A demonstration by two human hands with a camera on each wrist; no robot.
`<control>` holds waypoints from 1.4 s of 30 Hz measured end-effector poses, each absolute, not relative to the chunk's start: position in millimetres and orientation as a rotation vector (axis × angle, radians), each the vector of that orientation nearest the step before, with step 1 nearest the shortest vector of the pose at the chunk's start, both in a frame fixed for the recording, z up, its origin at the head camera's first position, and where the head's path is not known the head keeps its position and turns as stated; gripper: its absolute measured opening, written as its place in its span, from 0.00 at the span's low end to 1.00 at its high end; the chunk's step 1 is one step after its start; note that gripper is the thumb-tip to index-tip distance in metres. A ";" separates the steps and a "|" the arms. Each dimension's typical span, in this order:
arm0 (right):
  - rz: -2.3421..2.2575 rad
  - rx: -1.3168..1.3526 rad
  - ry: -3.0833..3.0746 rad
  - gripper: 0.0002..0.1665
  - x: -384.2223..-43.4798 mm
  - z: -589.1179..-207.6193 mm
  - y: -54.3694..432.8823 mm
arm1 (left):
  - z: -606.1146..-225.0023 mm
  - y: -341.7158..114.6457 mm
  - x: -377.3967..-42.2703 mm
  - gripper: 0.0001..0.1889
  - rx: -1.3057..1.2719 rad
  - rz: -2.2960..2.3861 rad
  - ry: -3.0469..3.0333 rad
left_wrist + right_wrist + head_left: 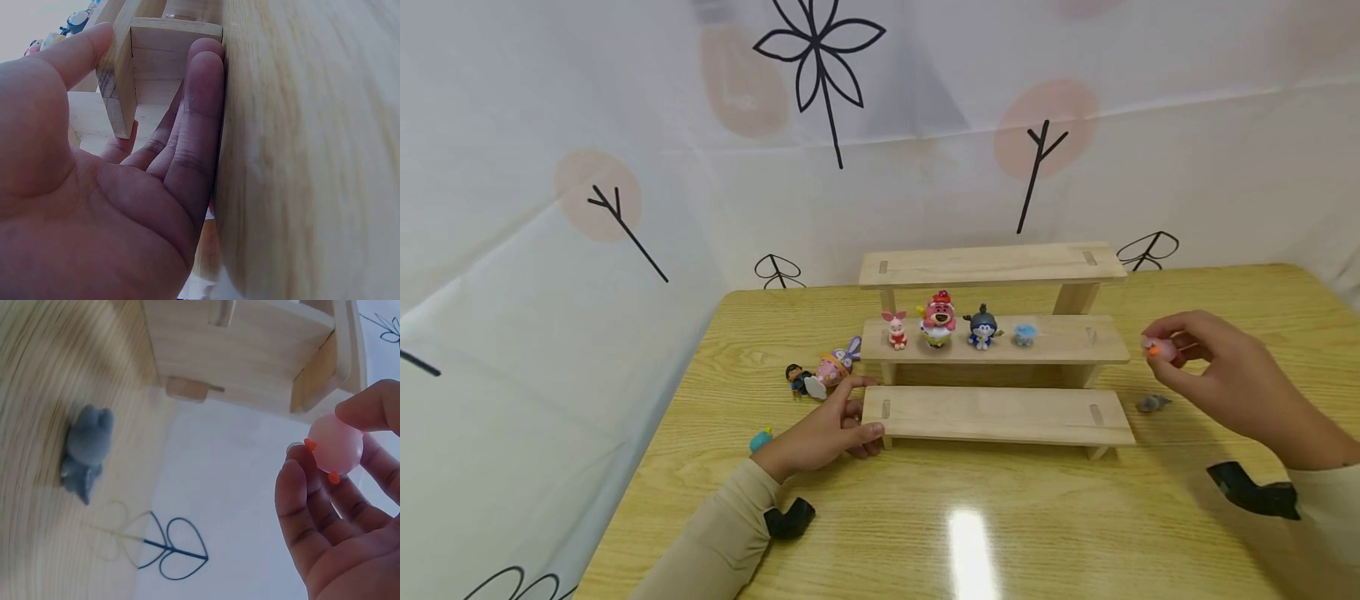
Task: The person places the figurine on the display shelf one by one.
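Beige sleeve [715, 533] foremost, the left hand [827, 429] grips the front left corner of the wooden stand [992, 412]; the right hand [1236, 375] pinches a pink figurine [337, 444] just off the stand's right edge. Shelving seems underway; next calls for gentle, upright placement.

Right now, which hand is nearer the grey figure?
Right. The right hand, holding a pink toy, hovers close beside the grey figure; the left hand is at the lowest shelf's left end.

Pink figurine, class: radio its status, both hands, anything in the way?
Right hand pinching pink figurine, apart from wooden shelf. Left hand holding shelf's lowest tier, left end. Grey figurine on table nearby, apparently not blocking.
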State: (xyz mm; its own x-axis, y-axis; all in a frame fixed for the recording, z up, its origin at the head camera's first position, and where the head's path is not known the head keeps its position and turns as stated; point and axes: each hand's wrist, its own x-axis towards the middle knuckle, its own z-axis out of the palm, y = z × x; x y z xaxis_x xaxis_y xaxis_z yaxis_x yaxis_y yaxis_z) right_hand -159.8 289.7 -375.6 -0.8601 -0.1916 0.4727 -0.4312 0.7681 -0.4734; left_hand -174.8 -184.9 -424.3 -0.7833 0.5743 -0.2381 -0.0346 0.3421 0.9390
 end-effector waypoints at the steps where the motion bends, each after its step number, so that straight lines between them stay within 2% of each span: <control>1: 0.830 0.478 -2.553 0.16 -159.3 -374.9 288.3 | -424.0 -184.9 -174.7 0.37 0.471 1.465 2.068; 14: 0.852 0.522 -2.442 0.16 -149.5 -366.0 273.3 | -425.1 -184.8 -175.2 0.37 0.471 1.476 2.048; 23: 0.908 0.562 -2.387 0.26 -150.6 -361.3 261.3 | -426.7 -185.8 -175.8 0.36 0.473 1.461 2.067; 42: 0.936 0.602 -2.372 0.26 -164.4 -356.2 230.4 | -426.6 -187.0 -175.3 0.36 0.475 1.477 2.048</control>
